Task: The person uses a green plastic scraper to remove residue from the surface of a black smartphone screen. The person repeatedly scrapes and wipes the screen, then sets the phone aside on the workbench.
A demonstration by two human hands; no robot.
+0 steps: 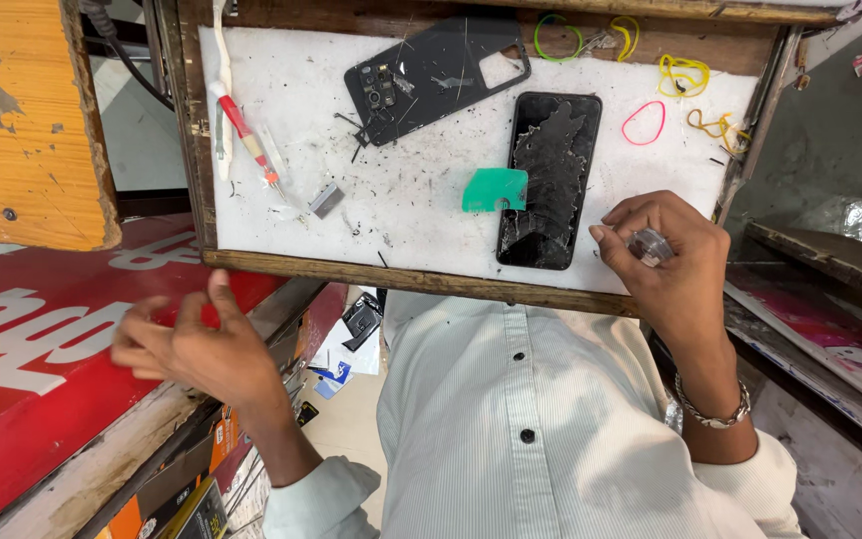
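At the right of the frame, a small clear piece (650,246) is pinched in the right hand (665,255), beside the cracked black phone (549,180). At lower left, the left hand (197,344) is seen empty, fingers loosely spread.

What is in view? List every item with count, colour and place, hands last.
work mat: one, white, on the wooden tray
phone with cracked glass: one, black, right of centre on the mat
phone back frame: one, dark grey, top of the mat
pry card: one, green, touching the phone's left edge
screwdriver: one, red and white, left side of the mat
rubber bands: several, green, yellow, pink, orange, top right
red sign board: one, lower left
left hand: open, blurred, over the sign board
right hand: holding a small clear object
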